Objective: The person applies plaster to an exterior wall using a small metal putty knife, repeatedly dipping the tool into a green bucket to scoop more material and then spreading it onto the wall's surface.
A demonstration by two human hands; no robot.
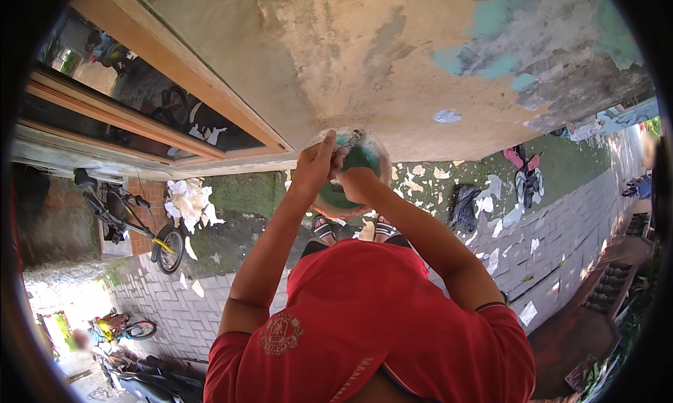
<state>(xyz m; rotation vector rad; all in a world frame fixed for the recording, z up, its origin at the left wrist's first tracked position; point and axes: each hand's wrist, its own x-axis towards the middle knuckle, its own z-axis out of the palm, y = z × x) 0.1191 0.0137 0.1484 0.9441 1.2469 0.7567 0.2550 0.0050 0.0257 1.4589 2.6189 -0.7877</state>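
Left hand [317, 166] clamped on scraper [352, 139], blade against wall [392, 66]. Right hand [356, 183] grips green bowl [350, 185] just below scraper.

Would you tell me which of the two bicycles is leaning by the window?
The black bicycle with yellow trim, standing at the left beside the pile of scraps under the window. The other, a small bicycle, is farther down the paved path, near the lower left.
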